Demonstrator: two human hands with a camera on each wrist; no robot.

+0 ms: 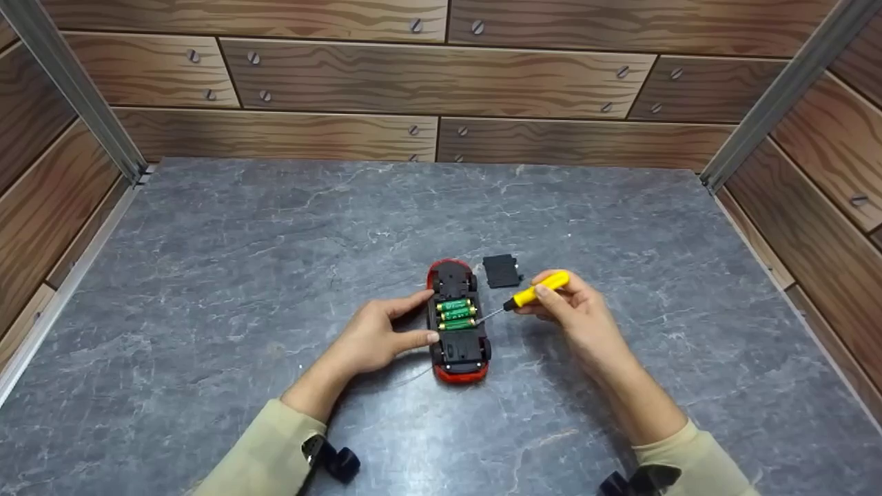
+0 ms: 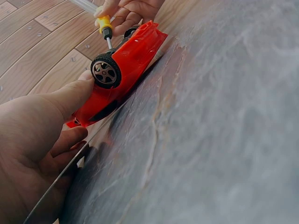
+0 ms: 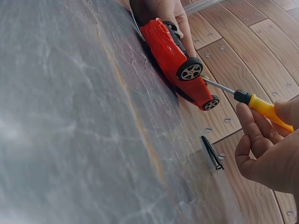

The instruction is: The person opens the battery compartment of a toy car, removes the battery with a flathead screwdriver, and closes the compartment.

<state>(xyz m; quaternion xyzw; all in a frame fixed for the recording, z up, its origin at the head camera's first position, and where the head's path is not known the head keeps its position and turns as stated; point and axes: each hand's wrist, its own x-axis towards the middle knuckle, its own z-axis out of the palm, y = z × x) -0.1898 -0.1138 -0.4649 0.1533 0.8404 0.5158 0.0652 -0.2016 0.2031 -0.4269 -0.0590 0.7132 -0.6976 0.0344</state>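
Three green batteries (image 1: 457,314) in upturned red car (image 1: 462,346), straight left fingers (image 1: 411,303) against it, right fingers (image 3: 251,125) round screwdriver (image 1: 526,297)

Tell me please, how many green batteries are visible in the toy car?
3, side by side in the upturned toy car: the far battery, the middle battery and the near battery, beside the tip of the screwdriver. No others show.

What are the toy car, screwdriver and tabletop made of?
The toy car looks mostly plastic, its red shell glossy with highlights. The screwdriver seems to have a plastic handle, smooth and yellow, and a metal shaft, silvery. The tabletop, veined like marble with a soft sheen, could be laminate or stone.
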